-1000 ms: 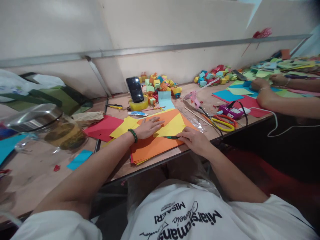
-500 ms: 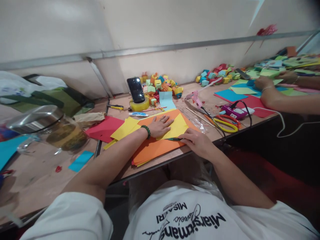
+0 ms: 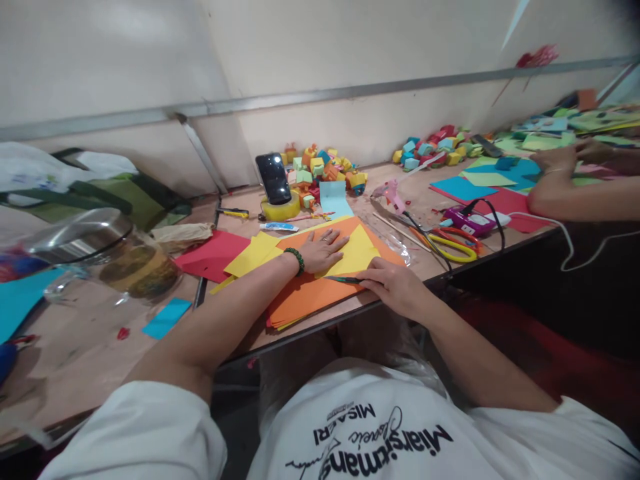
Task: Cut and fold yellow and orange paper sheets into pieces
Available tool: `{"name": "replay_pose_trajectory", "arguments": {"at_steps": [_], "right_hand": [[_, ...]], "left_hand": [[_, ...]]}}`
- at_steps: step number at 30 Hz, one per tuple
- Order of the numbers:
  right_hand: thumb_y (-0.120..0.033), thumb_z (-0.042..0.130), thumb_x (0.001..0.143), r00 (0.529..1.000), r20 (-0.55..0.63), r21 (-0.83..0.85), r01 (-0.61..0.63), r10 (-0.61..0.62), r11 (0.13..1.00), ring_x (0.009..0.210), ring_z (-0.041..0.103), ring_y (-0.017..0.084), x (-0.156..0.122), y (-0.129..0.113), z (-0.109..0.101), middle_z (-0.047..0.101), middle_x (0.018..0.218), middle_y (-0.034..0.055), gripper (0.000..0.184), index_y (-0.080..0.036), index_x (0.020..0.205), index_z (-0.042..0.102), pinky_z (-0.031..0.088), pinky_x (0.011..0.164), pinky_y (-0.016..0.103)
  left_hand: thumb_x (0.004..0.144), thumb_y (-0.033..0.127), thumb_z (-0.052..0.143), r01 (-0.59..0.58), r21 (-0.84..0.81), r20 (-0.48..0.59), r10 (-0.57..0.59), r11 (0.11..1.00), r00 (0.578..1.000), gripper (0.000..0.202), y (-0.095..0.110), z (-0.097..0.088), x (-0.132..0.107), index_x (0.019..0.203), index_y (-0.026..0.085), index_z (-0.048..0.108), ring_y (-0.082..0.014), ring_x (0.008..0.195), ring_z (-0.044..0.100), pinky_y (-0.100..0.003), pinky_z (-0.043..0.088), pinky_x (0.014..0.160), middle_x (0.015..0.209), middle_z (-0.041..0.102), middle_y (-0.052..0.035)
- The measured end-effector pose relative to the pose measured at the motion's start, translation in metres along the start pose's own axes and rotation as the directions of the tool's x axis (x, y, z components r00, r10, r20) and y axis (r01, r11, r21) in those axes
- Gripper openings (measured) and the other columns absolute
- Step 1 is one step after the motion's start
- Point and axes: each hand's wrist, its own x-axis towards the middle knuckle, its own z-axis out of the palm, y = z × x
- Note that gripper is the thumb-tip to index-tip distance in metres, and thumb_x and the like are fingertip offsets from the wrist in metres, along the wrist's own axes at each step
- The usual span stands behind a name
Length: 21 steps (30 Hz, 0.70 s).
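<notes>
My left hand [image 3: 325,252], with a green beaded bracelet at the wrist, lies flat with fingers stretched on a yellow paper sheet [image 3: 357,250]. That sheet rests on a stack of orange paper [image 3: 305,300] at the table's front edge. In my right hand [image 3: 393,283] is a slim dark pointed tool [image 3: 344,279], held low along the yellow sheet's near edge. Its tip points left, and the fingers cover its rear part, so its exact kind does not show. More yellow sheets [image 3: 253,253] and a red sheet [image 3: 215,255] lie left of the stack.
A phone [image 3: 273,179] leans on a yellow tape roll [image 3: 281,208] before a pile of paper cubes [image 3: 320,167]. Rightward are a pink glue gun [image 3: 390,193], yellow-handled scissors [image 3: 457,251] and a purple power strip [image 3: 467,221]. A glass jug [image 3: 143,267] stands left. A co-worker's hands [image 3: 557,160] are right.
My hands hold nearly the same places, with the tool still along the paper edge. The co-worker's hand has moved right, off the blue paper. The view has shifted slightly.
</notes>
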Motion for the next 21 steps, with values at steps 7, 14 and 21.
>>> {"name": "replay_pose_trajectory", "arguments": {"at_steps": [7,14,21], "right_hand": [[-0.021,0.054,0.092,1.000,0.015,0.017,0.014,-0.014,1.000,0.078,0.062,0.015,0.005,-0.004,0.005,0.061,0.089,0.0044,0.023,-0.025,0.104,0.073,0.045,0.068,0.024],[-0.024,0.051,0.094,0.994,0.032,0.078,0.100,-0.103,0.992,0.076,0.061,0.014,-0.005,-0.008,0.014,0.060,0.089,0.0039,0.023,-0.026,0.103,0.073,0.046,0.069,0.025],[-0.033,0.048,0.094,0.940,-0.329,0.094,-0.066,0.093,0.993,0.084,0.062,0.021,-0.020,0.046,-0.027,0.062,0.091,0.0086,0.029,-0.021,0.105,0.072,0.049,0.075,0.032]], "left_hand": [[0.099,0.044,0.018,0.001,-0.004,0.009,-0.001,1.000,1.000,0.060,0.001,-0.002,0.000,0.155,0.022,0.012,-0.0277,0.150,0.003,-0.063,0.006,0.114,0.163,0.005,-0.0129],[0.099,0.043,0.020,0.010,-0.038,-0.002,-0.010,0.999,1.000,0.059,0.002,-0.002,-0.004,0.154,0.022,0.017,-0.0261,0.150,0.003,-0.059,0.006,0.115,0.163,0.006,-0.0113],[0.083,0.070,0.044,0.087,-0.044,-0.123,-0.092,0.995,0.988,0.082,0.006,-0.009,-0.016,0.146,0.017,0.037,-0.0367,0.141,0.028,-0.053,0.021,0.115,0.155,0.031,-0.0174]]}}
